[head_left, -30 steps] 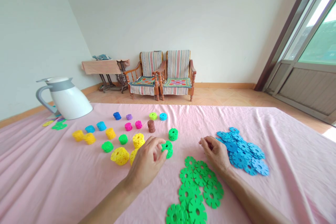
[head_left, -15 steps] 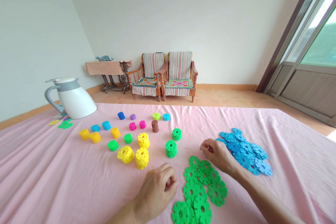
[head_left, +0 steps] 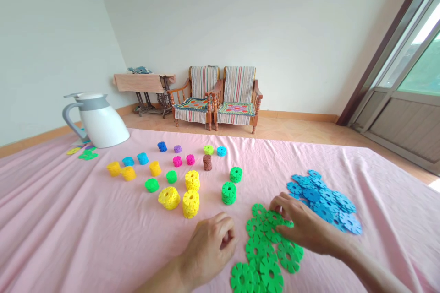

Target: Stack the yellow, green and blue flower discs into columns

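The right hand [head_left: 300, 222] is positioned palm down over the far right part of a loose pile of flat, notched, green plastic-looking discs [head_left: 260, 243]. Its thumb and fingers are apart; whether the fingertips touch the discs cannot be told. The left hand [head_left: 210, 246] is located left of the same pile, above the cloth, with its fingers curled together toward the palm; the inside of the curl is partly hidden.

The green pile lies on a pink, creased fabric cloth [head_left: 103, 247]. A second loose pile of flat, notched blue discs [head_left: 319, 199] lies beyond the right forearm. Two upright green disc stacks [head_left: 228, 193] stand beyond the green pile, to its left. Three bright yellow disc stacks [head_left: 190, 204] stand further left, with a short dark brown disc stack [head_left: 207, 163] behind them.

A white jug with a grey collar and handle [head_left: 106, 126] stands at the far left; its visible side is plain white. Any marking on the discs is too small to read.
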A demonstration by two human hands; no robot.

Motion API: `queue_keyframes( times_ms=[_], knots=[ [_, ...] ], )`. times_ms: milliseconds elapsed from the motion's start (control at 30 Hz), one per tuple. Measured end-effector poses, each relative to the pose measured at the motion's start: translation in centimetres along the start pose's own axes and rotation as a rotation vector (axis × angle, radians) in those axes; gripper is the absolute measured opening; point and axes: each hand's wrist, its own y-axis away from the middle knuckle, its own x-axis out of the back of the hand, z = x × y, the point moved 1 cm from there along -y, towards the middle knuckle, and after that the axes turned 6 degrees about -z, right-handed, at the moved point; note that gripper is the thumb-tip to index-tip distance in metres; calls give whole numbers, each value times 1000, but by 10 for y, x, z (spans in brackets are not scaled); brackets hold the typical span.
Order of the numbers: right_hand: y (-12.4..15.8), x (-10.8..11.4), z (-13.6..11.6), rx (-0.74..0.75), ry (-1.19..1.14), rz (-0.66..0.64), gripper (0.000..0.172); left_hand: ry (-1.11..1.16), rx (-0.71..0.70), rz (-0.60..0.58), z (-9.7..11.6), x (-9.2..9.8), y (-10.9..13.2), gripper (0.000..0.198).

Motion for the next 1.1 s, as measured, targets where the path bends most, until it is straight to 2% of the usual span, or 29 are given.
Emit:
queue_keyframes(
  times_ms=[367, 633, 767, 933, 1100],
  knots=[
    [-11, 5, 0, -46, -30, -68, 25, 22, -5, -21, 0, 2, 1, 15],
    [-14, 3, 6, -64, -4, -40, 26, 21, -10, -21, 0, 3, 0, 15],
    [-25, 3, 6, -83, -14, 37, 23, 22, -5, -27, -1, 2, 1, 16],
    [-58, -3, -4, -118, -95, 214, 22, 22, 4, -38, -1, 2, 2, 16],
    [-82, -14, -12, -68, -100, 266, 23, 36, 11, -46, -1, 3, 2, 16]
  ],
)
